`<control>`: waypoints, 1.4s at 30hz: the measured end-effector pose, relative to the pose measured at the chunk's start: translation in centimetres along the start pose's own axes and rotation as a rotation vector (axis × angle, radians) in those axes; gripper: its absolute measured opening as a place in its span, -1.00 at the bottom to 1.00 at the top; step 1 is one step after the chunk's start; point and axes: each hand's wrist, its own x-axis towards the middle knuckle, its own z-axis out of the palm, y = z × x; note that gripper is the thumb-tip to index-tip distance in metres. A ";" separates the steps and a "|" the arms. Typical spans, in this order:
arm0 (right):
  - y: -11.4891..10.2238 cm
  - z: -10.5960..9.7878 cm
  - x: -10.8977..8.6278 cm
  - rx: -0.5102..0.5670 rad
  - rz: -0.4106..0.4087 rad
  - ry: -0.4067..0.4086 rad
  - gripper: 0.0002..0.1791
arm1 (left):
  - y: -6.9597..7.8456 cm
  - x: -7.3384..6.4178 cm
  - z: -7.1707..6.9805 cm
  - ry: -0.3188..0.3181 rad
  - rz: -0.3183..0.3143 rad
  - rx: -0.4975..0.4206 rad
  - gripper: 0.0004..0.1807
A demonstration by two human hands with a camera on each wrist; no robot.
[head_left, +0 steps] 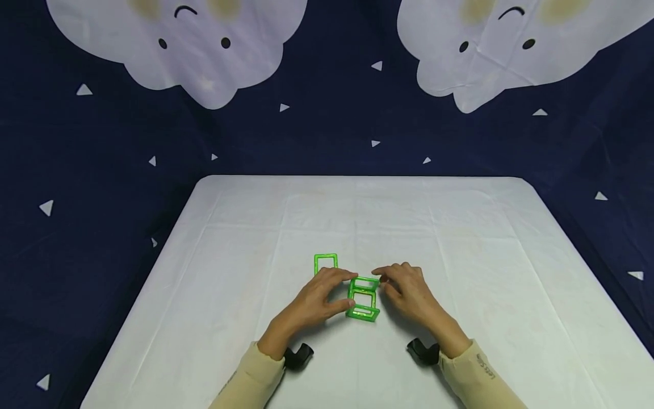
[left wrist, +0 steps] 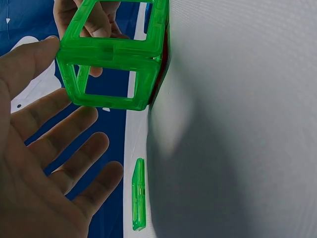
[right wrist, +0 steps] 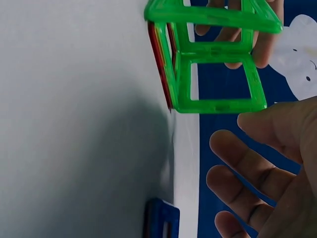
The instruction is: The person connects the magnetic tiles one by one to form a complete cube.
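A small box of green magnetic tiles (head_left: 364,314), square open frames, stands on the white table with red at its base. My left hand (head_left: 318,296) has thumb and index fingertip at two upper corners of the box's left side; the other fingers are spread in the left wrist view. To the right of the box, my right hand (head_left: 409,289) has loosely bent fingers. In the right wrist view its thumb tip is right at the box's corner (right wrist: 260,105). A separate green tile (head_left: 325,255) lies beyond the left hand, partly hidden by it.
A blue tile (right wrist: 166,218) sits on the table in the right wrist view. Black wrist mounts (head_left: 298,358) hang under both cuffs. The white table (head_left: 357,204) ends at a dark blue cloth (head_left: 327,136) with clouds and triangles.
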 end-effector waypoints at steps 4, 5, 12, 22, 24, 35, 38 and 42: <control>0.0 -0.3 0.1 0.008 0.008 0.002 -0.68 | 0.1 -0.2 -0.1 -0.003 -0.013 0.008 -0.45; 0.0 -0.4 0.1 0.010 0.012 -0.004 -0.69 | 0.1 -0.3 -0.1 -0.001 -0.016 0.009 -0.45; 0.1 -1.0 1.2 0.038 0.029 -0.047 -0.72 | 0.4 -0.8 0.2 0.029 -0.042 0.002 -0.45; 1.0 -0.8 4.7 0.119 0.073 -0.139 -0.73 | 0.7 -1.4 0.5 0.049 -0.067 0.032 -0.45; 1.0 -0.7 5.5 0.119 0.084 -0.166 -0.73 | 0.8 -1.5 0.5 0.054 -0.074 0.040 -0.44; 1.3 0.7 8.8 0.065 0.047 -0.266 -0.76 | 0.9 -1.7 0.6 0.075 -0.064 0.064 -0.43; 1.1 1.2 9.5 0.053 0.014 -0.291 -0.75 | 0.9 -1.7 0.5 0.077 -0.062 0.069 -0.44; 0.8 2.0 10.4 0.056 -0.023 -0.337 -0.73 | 1.0 -1.7 0.4 0.064 -0.067 0.066 -0.44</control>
